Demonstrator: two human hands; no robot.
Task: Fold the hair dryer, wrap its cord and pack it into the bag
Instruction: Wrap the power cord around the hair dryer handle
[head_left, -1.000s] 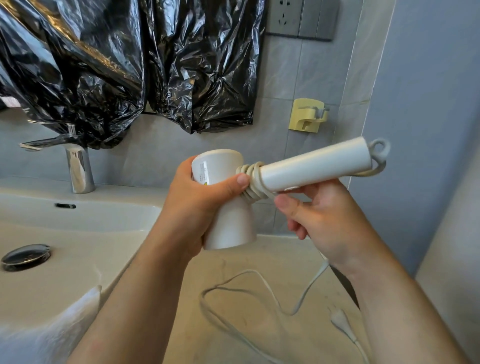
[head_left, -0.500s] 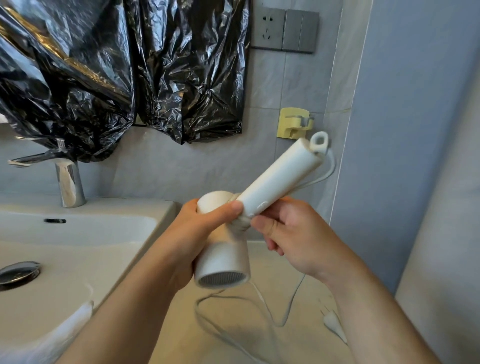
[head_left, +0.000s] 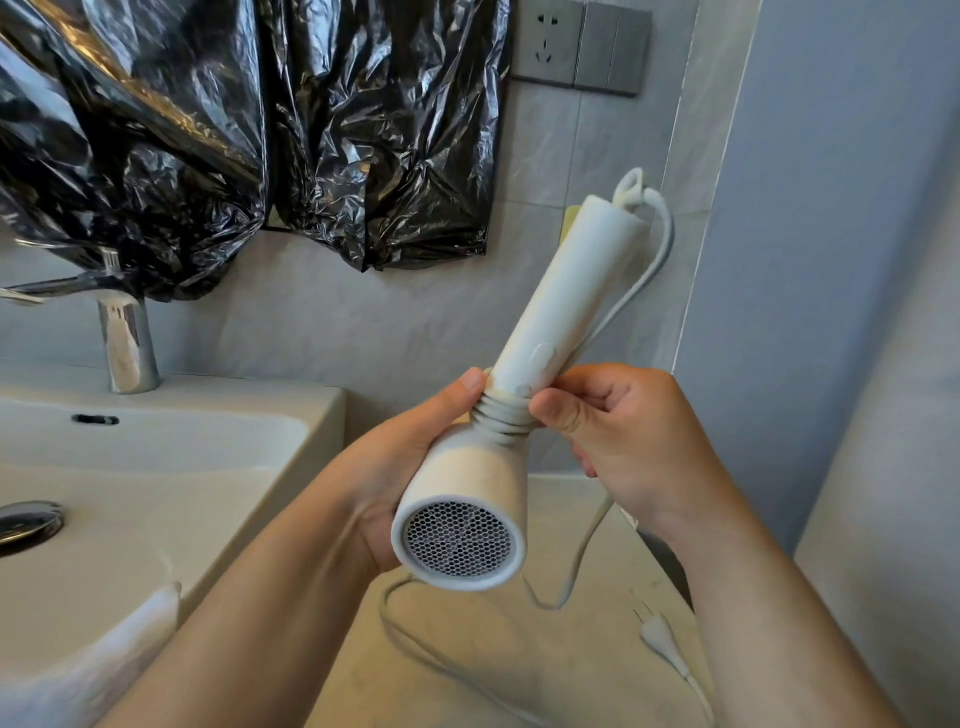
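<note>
You are holding the white matte plastic hair dryer up over the beige stone counter, between both hands. Its barrel is sitting in your left grip, and its neck is meeting your right grip.

The dryer is facing its round honeycomb mesh grille toward you, and its long handle is slanting up and to the right toward the tiled wall. Several turns of the white power cord are lying tight round the neck. The rest of it is leaving the handle's top end, running down the handle's right side into your right grip, then trailing down to the counter, where the white two-pin plug is lying.

Your left grip is wrapping closed round the barrel from the left, its thumb tip touching the top of the coils. Your right grip is curling closed round the cord, with its thumb pressing against the coils.
</note>
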